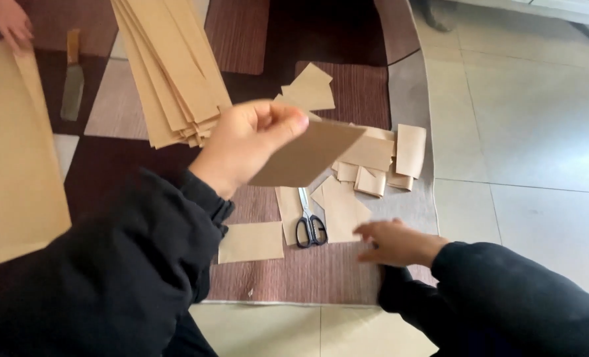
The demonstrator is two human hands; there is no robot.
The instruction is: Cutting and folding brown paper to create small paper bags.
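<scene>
Left hand (245, 142) is raised over the rug, grip pinched on one corner of a flat brown kraft-paper rectangle (308, 155), thumb on top, fingers beneath; the sheet hangs in the air, tilted, free end toward the right. Right hand (393, 241) is low on the striped brown and maroon rug (321, 271), fingers spread and released, holding nothing, fingertips just beside a tan cut sheet (341, 208) lying flat.

Doing it well, as I judge it: keep the pinch near the corner so the sheet does not crease, and use the free right hand to steady the loose pieces on the rug. Black-handled scissors (310, 221) lie shut between the hands, blades pointing away, so the right hand should stay clear of them.

Paper goods by place: a tall stack of long kraft strips (172, 66) at top centre, fanned. A loose pile of small folded kraft pieces (380, 162) at right of the raised sheet. One small tan rectangle (250, 241) near the left sleeve. A wide kraft sheet (13, 165) at far left, another person's hand (7, 23) resting on it, a flat metal blade with a tan handle (73, 79) beside. No labels or signs visible. Pale floor tiles (526, 132) at right.
</scene>
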